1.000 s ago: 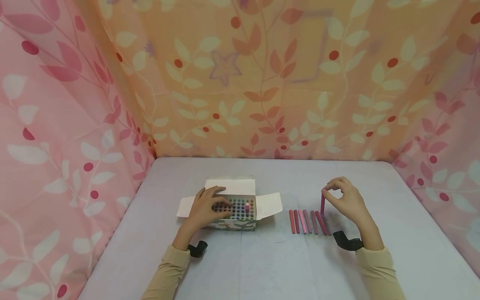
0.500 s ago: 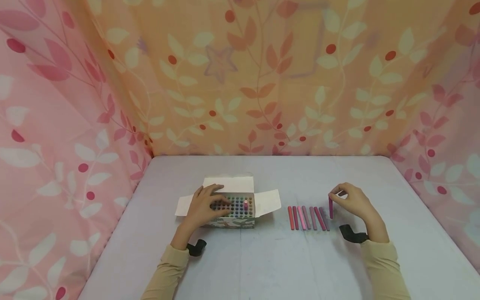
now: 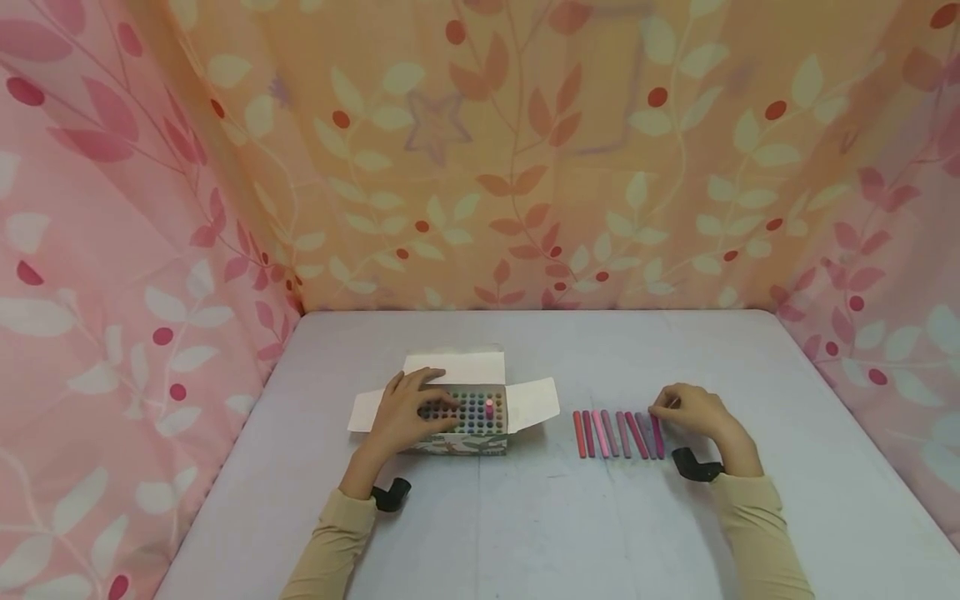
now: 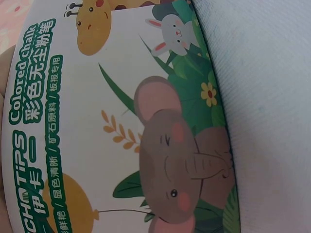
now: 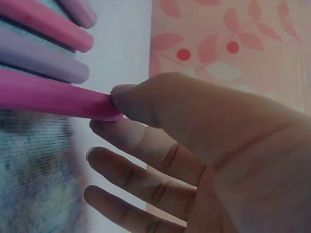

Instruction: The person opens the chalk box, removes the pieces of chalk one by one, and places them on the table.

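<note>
At the right end of a row of chalk sticks, my right hand [image 3: 697, 411] pinches one end of a magenta chalk stick [image 5: 58, 97] between thumb and index finger. That stick lies beside a pale purple chalk [image 5: 43, 56], close over the table. The other fingers hang loosely bent below it in the right wrist view. My left hand [image 3: 405, 414] rests over the left part of an open chalk box [image 3: 457, 447], fingers spread and lightly bent. One pink chalk stick [image 3: 489, 408] pokes up from the box's grid of coloured chalk ends. In the left wrist view, the box's printed side [image 4: 116, 116] reads "Colored chalk".
Several pink, red and purple chalk sticks [image 3: 602, 434] lie side by side on the white-covered table [image 3: 540, 533]. The box's white right flap [image 3: 534, 404] and back flap [image 3: 457, 367] stick outward. Patterned curtains [image 3: 510, 167] hang behind and at both sides.
My right hand has brought the magenta chalk from an upright hold above the row down to lie at its right end. The left hand stays over the box.
</note>
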Tool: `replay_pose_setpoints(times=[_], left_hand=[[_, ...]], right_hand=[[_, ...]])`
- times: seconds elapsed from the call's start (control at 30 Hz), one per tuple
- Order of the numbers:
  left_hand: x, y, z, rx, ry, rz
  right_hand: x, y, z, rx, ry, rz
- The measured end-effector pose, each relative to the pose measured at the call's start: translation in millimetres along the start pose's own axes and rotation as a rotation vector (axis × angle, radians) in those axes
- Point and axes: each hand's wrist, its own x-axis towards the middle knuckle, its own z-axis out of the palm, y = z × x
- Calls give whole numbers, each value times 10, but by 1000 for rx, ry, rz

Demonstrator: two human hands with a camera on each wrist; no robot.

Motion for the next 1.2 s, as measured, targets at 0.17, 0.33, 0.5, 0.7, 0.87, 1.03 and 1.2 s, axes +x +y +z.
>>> replay_pose_setpoints(times=[0.17,0.33,0.5,0.7,0.87,1.03,1.2], left_hand=[[4,3,-13,-1,-14,-7],[14,13,-21,5,-10,-5],[13,20,-29,-4,-12,-7],[7,10,-13,10,-20,-14],[6,1,-10,6,-15,-15],[0,14,-15,-1,-20,-18],[-1,19,-9,5,-15,-10]], right_hand=[[30,0,54,-23,-5,3],[40,-12,67,-29,12,13],[45,-13,92,-14,16,28],[48,-10,123,-9,33,23],[73,-63,122,-6,71,-2],[61,-227,80,46,144,-34],[48,-411,83,69,229,-90]])
